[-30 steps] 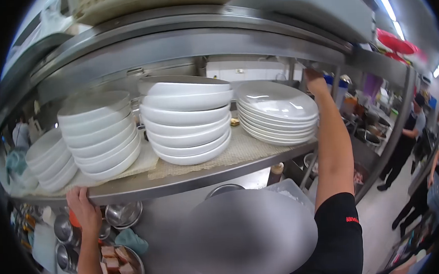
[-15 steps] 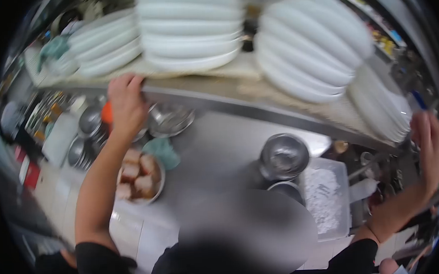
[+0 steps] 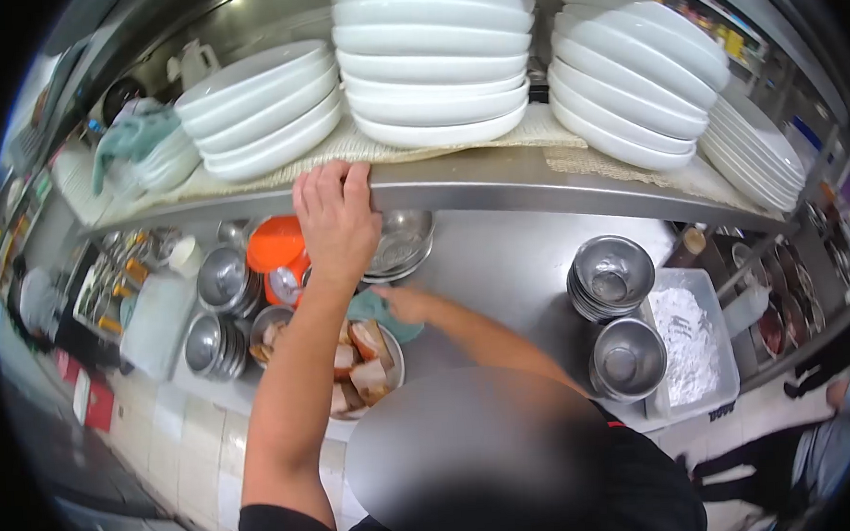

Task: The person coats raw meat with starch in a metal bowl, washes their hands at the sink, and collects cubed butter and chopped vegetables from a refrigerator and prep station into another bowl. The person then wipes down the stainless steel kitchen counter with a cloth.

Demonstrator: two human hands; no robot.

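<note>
My left hand [image 3: 337, 212] is curled over the front edge of the metal shelf [image 3: 459, 172], below the stacks of white bowls [image 3: 436, 68]. Lower down, my right hand [image 3: 406, 305] reaches across the steel counter [image 3: 501, 252] and touches or nearly touches a teal cloth [image 3: 389, 317]; its fingers are partly closed, and whether they grip the cloth cannot be made out. Beside the cloth is a bowl of meat chunks [image 3: 365, 365], partly hidden by my left forearm. An orange item [image 3: 276, 243] lies behind that forearm, next to metal bowls [image 3: 404, 240].
Nested steel bowls [image 3: 613, 273] stand at the right, beside a plastic tub of white powder [image 3: 686, 343]. White plates [image 3: 755, 147] lean at the shelf's right end. More small metal bowls [image 3: 216, 344] are at the left. A person [image 3: 781, 463] stands at the lower right.
My right hand has left the shelf's right end and come down to the cloth on the counter. My left hand stays on the shelf edge. The view has tilted down.
</note>
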